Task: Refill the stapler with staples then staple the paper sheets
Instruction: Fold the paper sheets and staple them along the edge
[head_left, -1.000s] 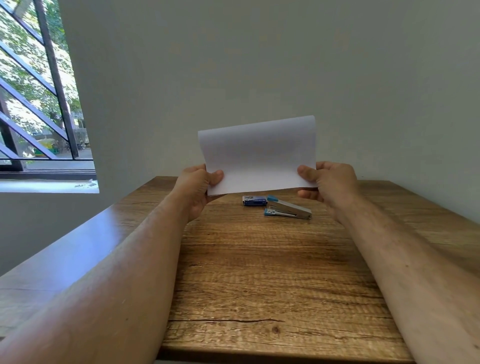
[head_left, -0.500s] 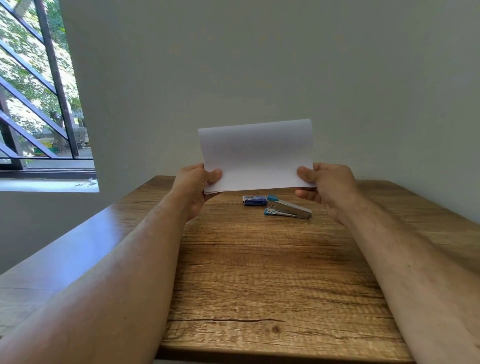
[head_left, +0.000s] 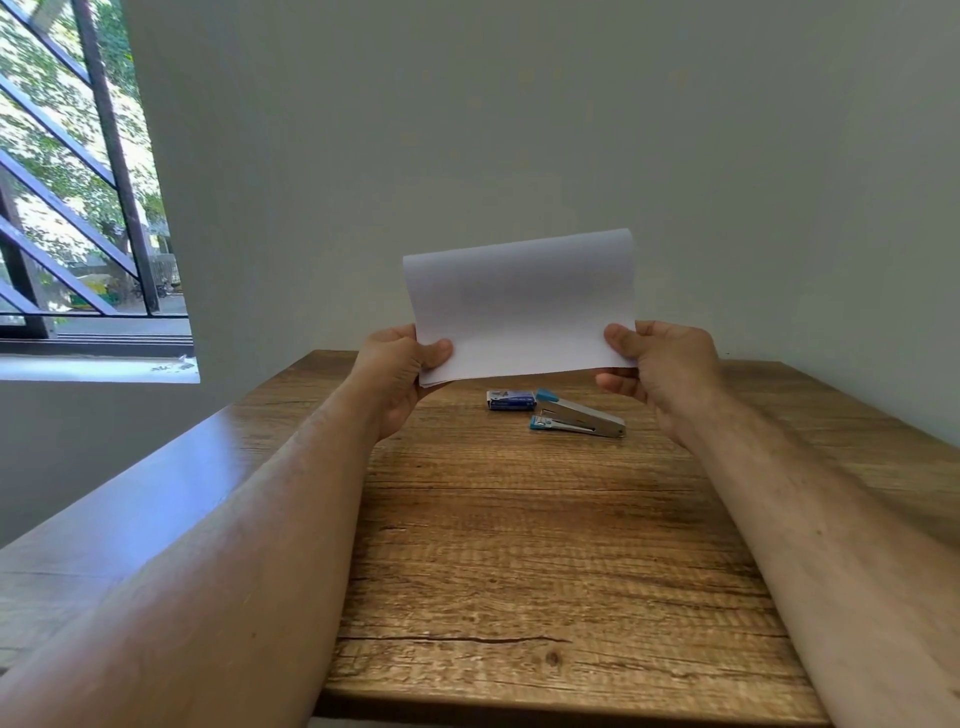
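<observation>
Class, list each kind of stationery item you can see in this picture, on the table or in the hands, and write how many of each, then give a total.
Stapler: 1
Box of staples: 1
Stack of paper sheets, held up by the left hand and right hand: 1 (number of sheets cannot be told)
Total: 3

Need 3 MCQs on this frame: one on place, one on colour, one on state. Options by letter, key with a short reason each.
1. Where is the stapler?
A. on the table, right of the staple box
B. in the left hand
C. on the windowsill

2. What colour are the stapler's plastic tips?
A. red
B. blue
C. yellow

3. How are the paper sheets held?
A. flat on the table
B. by one hand only
C. raised, gripped by both hands

Key: 1 A, it lies on the table beside the staple box. 2 B, both tips show blue. 3 C, left hand and right hand pinch the lower corners.
</observation>
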